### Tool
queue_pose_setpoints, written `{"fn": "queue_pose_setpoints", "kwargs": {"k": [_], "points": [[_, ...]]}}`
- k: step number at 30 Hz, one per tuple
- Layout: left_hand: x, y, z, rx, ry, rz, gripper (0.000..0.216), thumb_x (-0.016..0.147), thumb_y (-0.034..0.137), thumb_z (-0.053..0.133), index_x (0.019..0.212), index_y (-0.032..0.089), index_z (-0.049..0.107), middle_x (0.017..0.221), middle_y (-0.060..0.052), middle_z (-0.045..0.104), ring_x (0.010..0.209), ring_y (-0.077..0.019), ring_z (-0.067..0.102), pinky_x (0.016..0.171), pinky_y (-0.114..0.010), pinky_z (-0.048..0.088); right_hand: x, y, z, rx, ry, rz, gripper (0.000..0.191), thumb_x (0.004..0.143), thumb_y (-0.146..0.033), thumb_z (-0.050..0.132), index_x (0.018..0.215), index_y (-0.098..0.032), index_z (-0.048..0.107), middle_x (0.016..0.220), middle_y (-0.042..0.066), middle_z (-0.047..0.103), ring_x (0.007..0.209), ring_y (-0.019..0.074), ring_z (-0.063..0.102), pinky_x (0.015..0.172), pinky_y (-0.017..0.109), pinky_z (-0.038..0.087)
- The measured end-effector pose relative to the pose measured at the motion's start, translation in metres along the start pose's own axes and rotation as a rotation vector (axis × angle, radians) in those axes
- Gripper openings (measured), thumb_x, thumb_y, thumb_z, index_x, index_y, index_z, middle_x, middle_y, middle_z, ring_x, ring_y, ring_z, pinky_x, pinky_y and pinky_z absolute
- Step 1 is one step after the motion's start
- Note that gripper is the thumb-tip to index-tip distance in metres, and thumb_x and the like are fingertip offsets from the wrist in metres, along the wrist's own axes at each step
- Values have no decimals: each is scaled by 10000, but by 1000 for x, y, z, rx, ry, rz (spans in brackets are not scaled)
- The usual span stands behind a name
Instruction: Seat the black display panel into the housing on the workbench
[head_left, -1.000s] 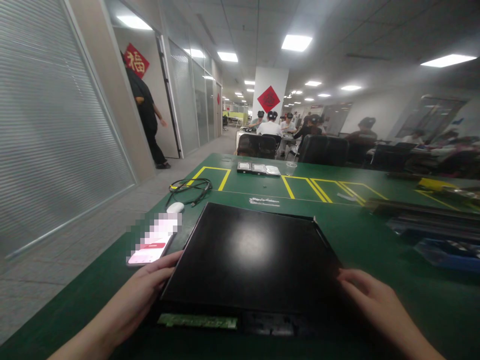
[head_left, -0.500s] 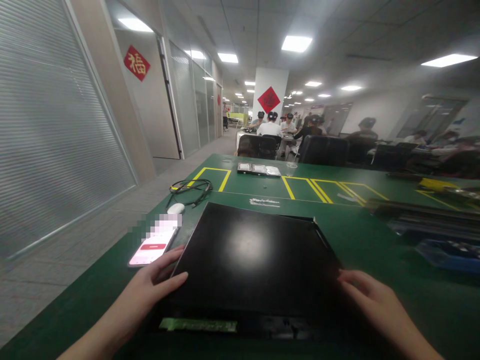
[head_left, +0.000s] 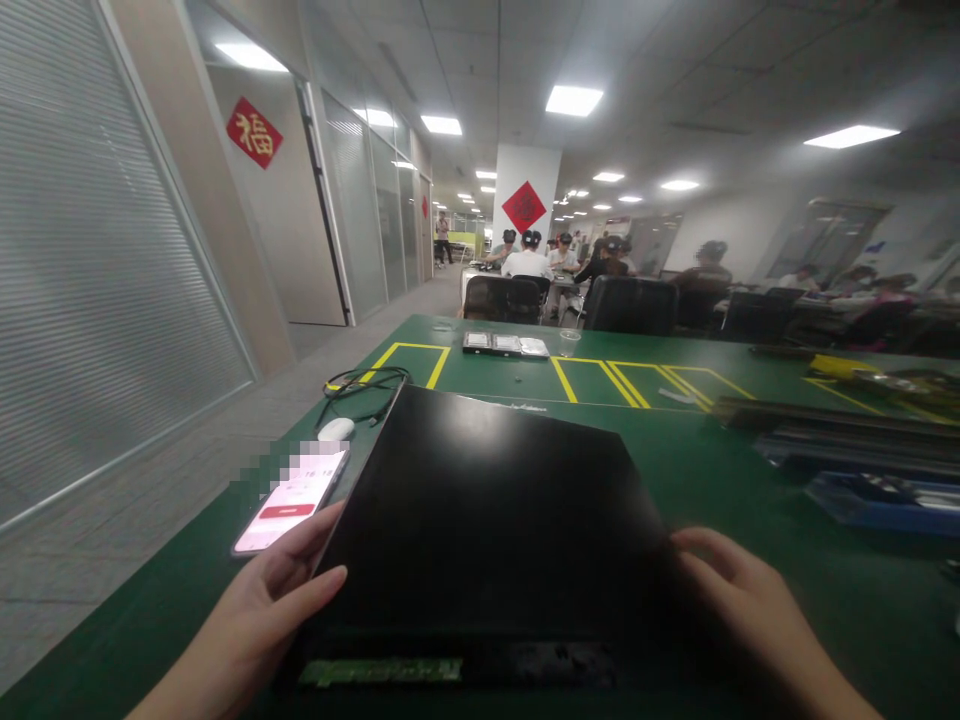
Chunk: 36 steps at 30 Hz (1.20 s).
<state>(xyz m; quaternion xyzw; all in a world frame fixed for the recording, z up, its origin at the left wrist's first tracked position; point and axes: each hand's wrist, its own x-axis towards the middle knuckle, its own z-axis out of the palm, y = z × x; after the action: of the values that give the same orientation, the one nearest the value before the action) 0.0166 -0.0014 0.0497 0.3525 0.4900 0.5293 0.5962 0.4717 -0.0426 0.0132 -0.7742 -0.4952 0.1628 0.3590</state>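
A large, smooth black cover panel [head_left: 487, 500], like the lid of an electronics case, lies between my two hands above the green table. Its far edge looks raised. My left hand [head_left: 277, 590] grips its left side, thumb on top and fingers against the edge. At the right side, my right hand [head_left: 720, 570] holds the edge with bent fingers; the fingertips are partly lost in shadow. Below the near edge shows a green circuit board strip [head_left: 382, 671] inside a dark front section. What lies under the panel is hidden.
Left of the panel are a lit phone [head_left: 292, 500], a white mouse [head_left: 336, 430] and a coiled black cable [head_left: 360, 390]. Hard drives [head_left: 506, 346] and a clear cup [head_left: 570, 343] stand at the back. A blue tray [head_left: 877, 505] lies right. People sit beyond the table.
The panel's far edge has risen and covers more of the table behind it, and the case rim at its right corner no longer shows. Both hands keep their hold. The view has shifted slightly.
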Motion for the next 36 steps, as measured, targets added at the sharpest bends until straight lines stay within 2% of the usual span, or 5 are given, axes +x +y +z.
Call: {"fn": "queue_pose_setpoints", "kwargs": {"k": [5,14,20,32,36], "points": [[2,-2,-4,34,-33,46,594,573,303,930,1140,310,755,1256,-46,756,1208,-370,639,949,-366,571,7,12,3,103,72,103,586,702,-540,624,1169,-198,718,1146,115,743,911,277,720,767,379,574],[2,-2,-10,67,-31,107,612,571,302,929,1157,284,754,1264,-66,750,1237,-387,612,976,-401,553,10,20,9,631,-186,269,417,668,-418,719,1030,-218,777,1144,113,760,1089,346,687,898,469,556],[-2,4,-5,13,-25,134,495,606,343,903,1084,315,781,1273,12,748,1229,-364,622,909,-315,583,5,9,-2,805,-116,232,329,685,-357,688,977,-236,775,1138,78,767,1137,327,668,1013,459,506],[-4,8,-2,-50,-59,-13,668,624,340,882,1266,294,702,1132,-44,808,1097,-378,704,916,-394,578,5,41,-8,469,119,41,407,765,-567,515,955,-313,769,841,90,797,896,367,742,796,521,612],[-1,6,-3,-44,-61,-19,626,641,335,877,1244,284,717,1131,-52,808,1046,-347,732,844,-343,603,3,39,-6,543,145,213,411,785,-592,495,846,-299,777,654,77,764,730,356,749,703,539,622]]}}
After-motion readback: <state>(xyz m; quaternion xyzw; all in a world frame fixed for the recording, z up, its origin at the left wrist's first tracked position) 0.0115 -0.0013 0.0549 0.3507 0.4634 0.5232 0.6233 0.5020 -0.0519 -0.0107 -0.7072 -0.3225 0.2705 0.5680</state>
